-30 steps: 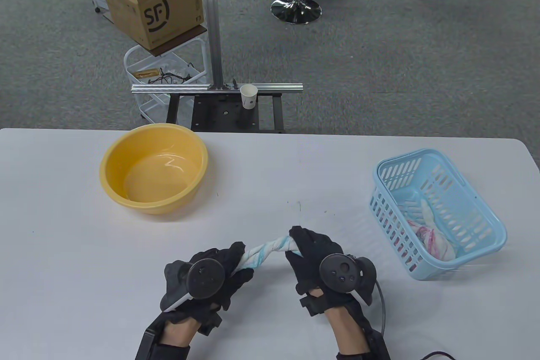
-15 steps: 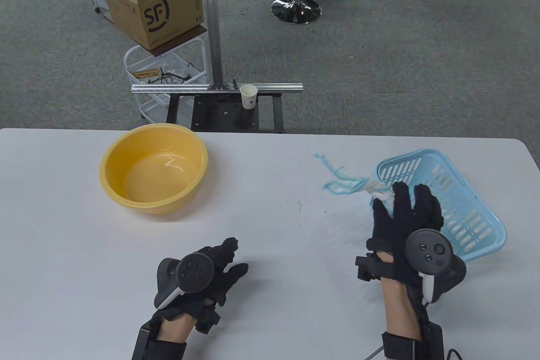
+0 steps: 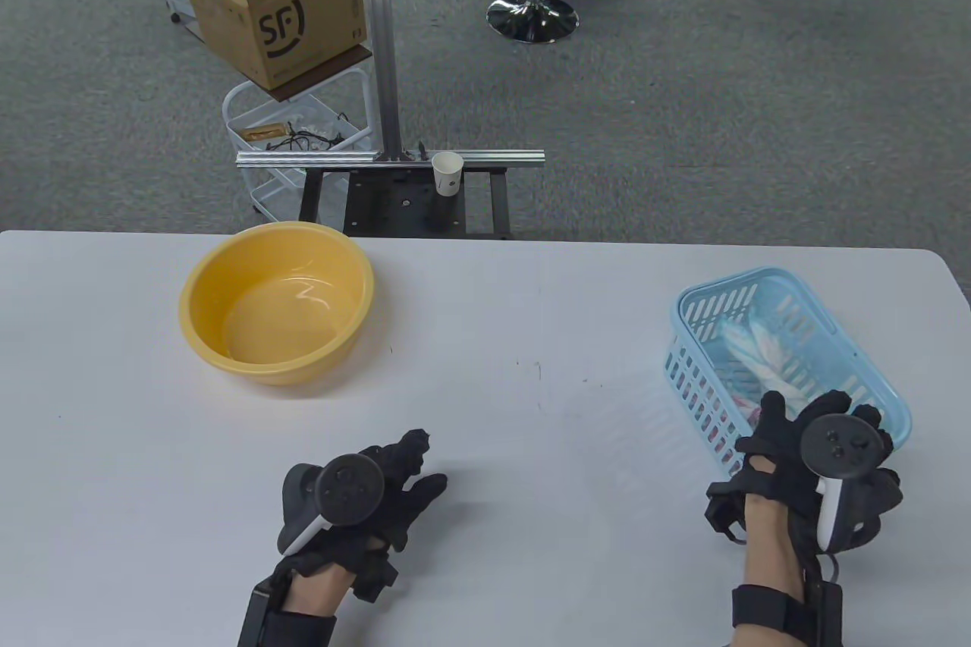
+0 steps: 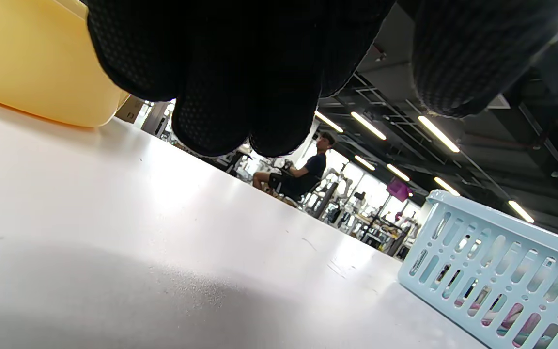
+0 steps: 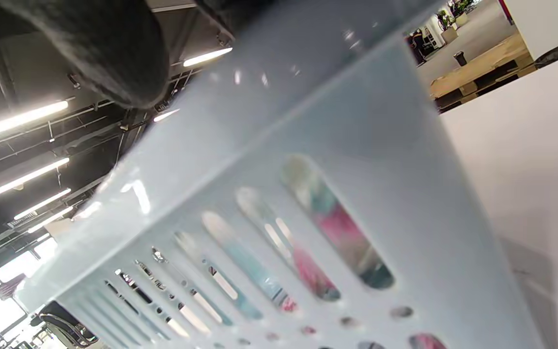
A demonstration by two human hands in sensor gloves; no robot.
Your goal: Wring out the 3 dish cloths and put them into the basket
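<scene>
The light blue slotted basket stands at the table's right. Inside it lies a twisted white and blue dish cloth, with a pink-marked cloth partly hidden under it. My right hand hovers at the basket's near end, fingers spread, holding nothing. The right wrist view shows the basket wall very close, with pink and teal cloth showing through its slots. My left hand rests near the table's front centre, fingers relaxed and empty. The left wrist view shows the basket at right.
A yellow basin holding some water sits at the back left of the white table. Beyond the far edge stand a metal frame with a paper cup and a cardboard box. A seated person is far off.
The right hand carried the twisted cloth away from the left hand to the basket, let it drop inside, and drew back toward the near rim. The left hand released it and stayed put.
</scene>
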